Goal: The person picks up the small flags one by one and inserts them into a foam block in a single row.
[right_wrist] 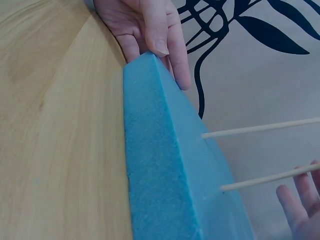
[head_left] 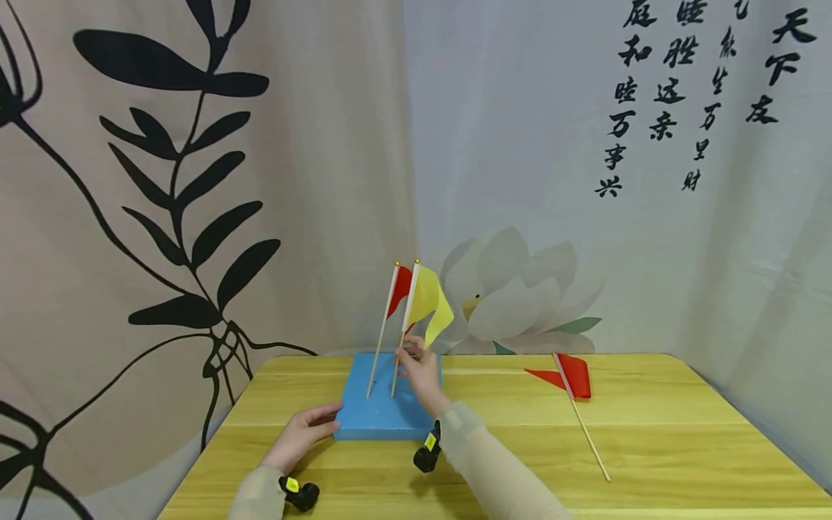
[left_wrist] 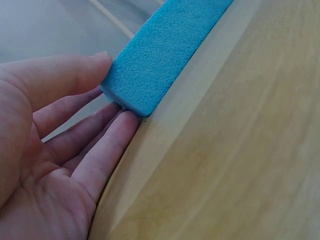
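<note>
A blue foam block [head_left: 383,427] lies flat on the table. Two small flags on thin wooden sticks stand up from its top, leaning slightly right: a red flag [head_left: 400,287] at the left and a yellow flag [head_left: 426,295] beside it. My right hand [head_left: 421,372] pinches the yellow flag's stick just below the cloth. My left hand [head_left: 304,435] rests against the block's left side, its fingers nearly straight. In the left wrist view, the thumb [left_wrist: 75,75] touches the block's upper corner. Both stick bases [right_wrist: 223,188] meet the block's top in the right wrist view.
Another red flag [head_left: 575,375] lies on the right part of the wooden table [head_left: 682,433], its stick pointing toward the front. Behind the table hangs a printed curtain [head_left: 338,180] with dark leaves, a lotus and written characters.
</note>
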